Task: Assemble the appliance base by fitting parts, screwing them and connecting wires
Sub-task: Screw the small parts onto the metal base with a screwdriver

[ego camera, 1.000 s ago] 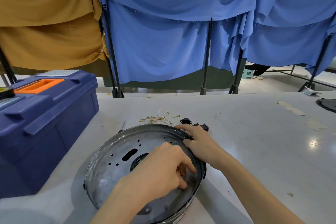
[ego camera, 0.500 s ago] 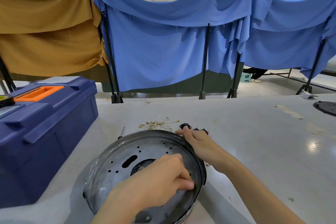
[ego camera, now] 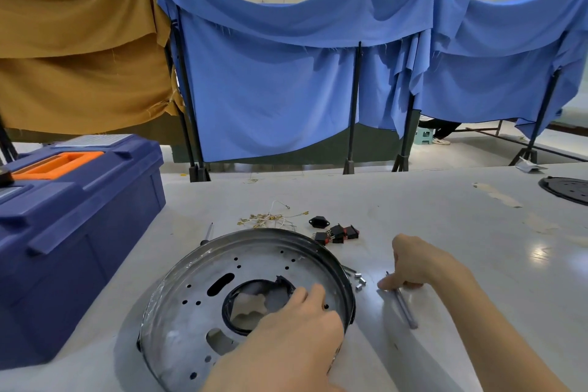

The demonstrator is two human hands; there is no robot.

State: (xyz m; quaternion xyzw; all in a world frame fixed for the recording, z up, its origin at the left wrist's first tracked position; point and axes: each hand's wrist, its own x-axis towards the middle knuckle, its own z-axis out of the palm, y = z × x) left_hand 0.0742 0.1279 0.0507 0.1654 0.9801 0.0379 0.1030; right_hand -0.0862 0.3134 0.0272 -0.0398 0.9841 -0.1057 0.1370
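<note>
Your base (ego camera: 191,309), a round metal pan pierced with small holes, a slot and a black-rimmed central opening, lies flat on the worktop (ego camera: 445,219) directly in front of you, its raised rim facing up. Your left hand (ego camera: 286,337) rests on its right side, fingers relaxed, tips touching the metal beside the opening. Your right hand (ego camera: 420,264) is off the base, just to its right, index finger stretched down onto the far end of a thin metal rod (ego camera: 404,305) lying on the worktop, the other fingers curled; whether the hand actually grips the rod cannot be told. Small screws (ego camera: 359,280) sit between the rim and the rod. Beyond the base lie black-and-red switches (ego camera: 337,234), a tangle of wires (ego camera: 264,219) with brass terminals and a screwdriver (ego camera: 208,232) partly hidden by the rim. A blue toolbox (ego camera: 73,232) with an orange handle stands at left; blue cloth (ego camera: 286,73) hangs behind.
</note>
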